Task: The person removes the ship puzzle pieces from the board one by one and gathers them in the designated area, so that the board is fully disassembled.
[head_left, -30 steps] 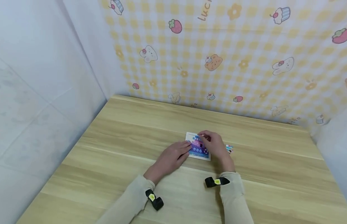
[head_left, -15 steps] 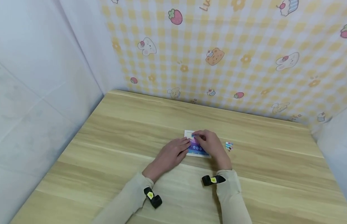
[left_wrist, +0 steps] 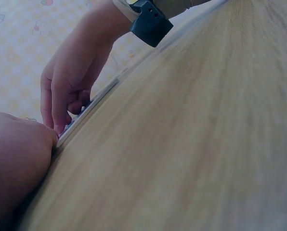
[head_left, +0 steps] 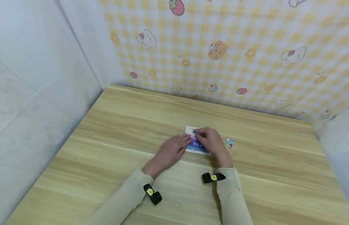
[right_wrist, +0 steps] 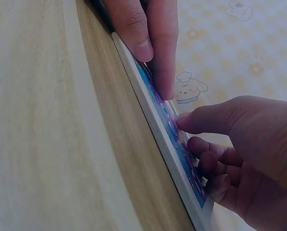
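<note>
A small jigsaw puzzle [head_left: 197, 147] in a white frame lies on the table, its picture in purple, pink and blue. My left hand [head_left: 171, 150] rests on the frame's left edge with its fingers extended; in the right wrist view, left fingertips [right_wrist: 144, 50] touch the puzzle's far end. Over the puzzle's upper part, my right hand [head_left: 214, 142] pinches a small bluish puzzle piece [head_left: 194, 132] between thumb and forefinger. The right wrist view shows the right thumb [right_wrist: 201, 120] at the puzzle surface and the other fingers curled; the forefinger is hidden there.
A loose puzzle piece [head_left: 230, 143], striped white and blue with pink, lies right of the frame. The wood-grain table [head_left: 121, 131] meets a yellow checked cloth [head_left: 236, 68] behind and a white wall panel [head_left: 31, 93] at left.
The right thumb and forefinger have shifted left across the puzzle's upper part, the bluish piece at their tips. The left hand stays on the frame's edge. The head view has tilted slightly downward.
</note>
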`<state>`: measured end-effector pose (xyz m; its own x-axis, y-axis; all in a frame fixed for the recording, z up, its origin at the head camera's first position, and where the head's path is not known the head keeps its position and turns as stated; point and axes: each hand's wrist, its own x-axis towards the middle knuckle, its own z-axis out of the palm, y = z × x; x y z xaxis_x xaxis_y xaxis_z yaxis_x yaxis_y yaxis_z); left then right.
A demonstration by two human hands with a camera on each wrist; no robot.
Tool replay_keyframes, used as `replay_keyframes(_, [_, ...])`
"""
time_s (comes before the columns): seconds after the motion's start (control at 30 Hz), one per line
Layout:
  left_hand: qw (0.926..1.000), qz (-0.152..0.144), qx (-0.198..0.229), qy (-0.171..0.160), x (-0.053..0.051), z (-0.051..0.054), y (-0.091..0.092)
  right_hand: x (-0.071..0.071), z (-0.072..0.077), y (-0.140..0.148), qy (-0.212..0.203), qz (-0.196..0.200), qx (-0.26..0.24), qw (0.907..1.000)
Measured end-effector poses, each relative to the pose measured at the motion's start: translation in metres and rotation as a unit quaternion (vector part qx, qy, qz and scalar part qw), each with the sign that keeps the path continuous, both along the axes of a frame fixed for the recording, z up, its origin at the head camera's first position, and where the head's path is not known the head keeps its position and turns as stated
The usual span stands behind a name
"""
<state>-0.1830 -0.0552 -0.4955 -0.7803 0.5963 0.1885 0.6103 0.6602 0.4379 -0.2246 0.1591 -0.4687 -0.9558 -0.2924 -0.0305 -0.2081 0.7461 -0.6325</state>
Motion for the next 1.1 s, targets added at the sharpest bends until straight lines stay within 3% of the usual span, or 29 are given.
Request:
replay_keyframes(0.4, [0.9999,-0.002,0.015,-0.006,-0.0017,0.0005,-0.0013,0.0007,0.0001,-0.0048,0.014,-0.022,0.000,0.9997])
replay_keyframes(0.7, [0.9995,0.006,0.022,-0.023,-0.0015,0.0027,0.0001,-0.0006,0.0016,-0.0051,0.019,-0.016,0.011,0.9996])
replay_keyframes(1.1, [0.9992,0.006,0.026,-0.031,-0.0016,0.0029,0.0001,0.0021,0.0004,-0.0066,0.009,-0.034,0.002,0.9994])
